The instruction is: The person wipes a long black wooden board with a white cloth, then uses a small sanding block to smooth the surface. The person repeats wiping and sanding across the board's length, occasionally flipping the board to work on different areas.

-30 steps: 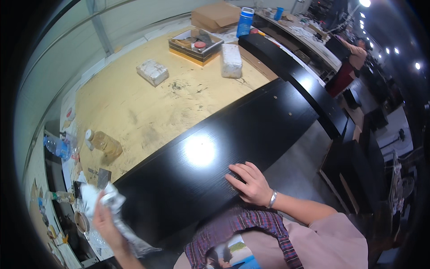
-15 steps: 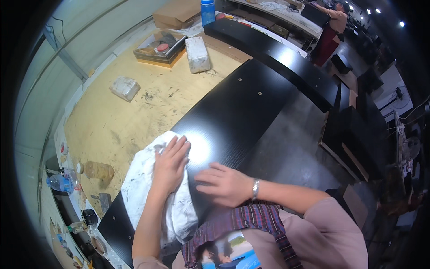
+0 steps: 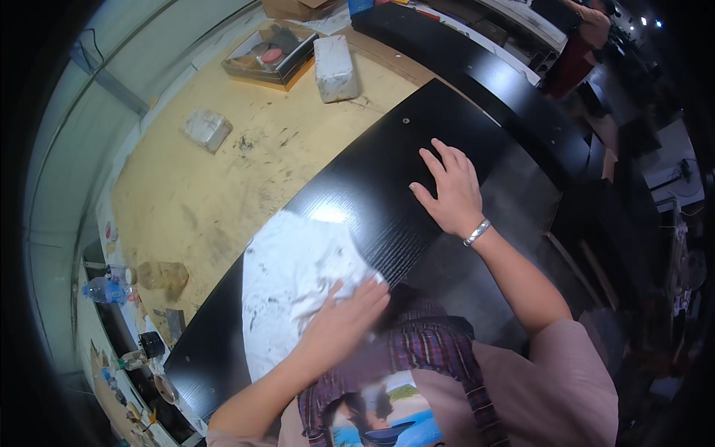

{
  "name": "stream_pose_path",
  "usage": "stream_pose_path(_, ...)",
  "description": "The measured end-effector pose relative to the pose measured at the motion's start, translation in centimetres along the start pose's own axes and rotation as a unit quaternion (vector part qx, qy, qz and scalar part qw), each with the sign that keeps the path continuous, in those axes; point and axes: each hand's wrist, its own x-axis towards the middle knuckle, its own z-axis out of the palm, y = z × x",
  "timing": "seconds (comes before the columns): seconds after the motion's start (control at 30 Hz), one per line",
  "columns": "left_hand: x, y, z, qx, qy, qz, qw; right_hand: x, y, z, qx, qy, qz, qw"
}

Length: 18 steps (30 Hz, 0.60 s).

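A long black wood-grained panel [image 3: 372, 186] lies diagonally across the yellow work table. On its near part a white cloth [image 3: 287, 261] with dark smudges is spread out. My left hand [image 3: 346, 316] lies flat on the cloth's right side, its fingers stretched out and slightly blurred. Farther up the panel, my right hand [image 3: 454, 190] is open with fingers spread, holding nothing. It is over the panel's right part; I cannot tell whether it touches the surface.
A second black panel [image 3: 462, 67] lies beyond the first. On the table are a white-wrapped block [image 3: 335, 71], a smaller block [image 3: 207, 130], an open box [image 3: 268, 56] and a bottle of yellowish liquid [image 3: 162, 276]. Another person [image 3: 585, 45] stands at the far right.
My right hand has moved up and away along the panel. My left hand has slid right and nearer to me, and the cloth has shifted right and spread flatter. The view has tilted slightly.
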Motion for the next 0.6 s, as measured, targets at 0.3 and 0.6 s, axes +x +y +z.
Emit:
stream_pose_path(0.3, 3.9, 0.6, -0.3, -0.017, 0.016, 0.052, 0.998, 0.5, -0.3, 0.5, 0.02, -0.002, -0.005, 1.0)
stream_pose_path(0.6, -7.0, -4.3, -2.2, -0.175, 0.305, -0.241, 0.905, -3.0, -5.0, -3.1, 0.191, 0.018, -0.084, 0.978)
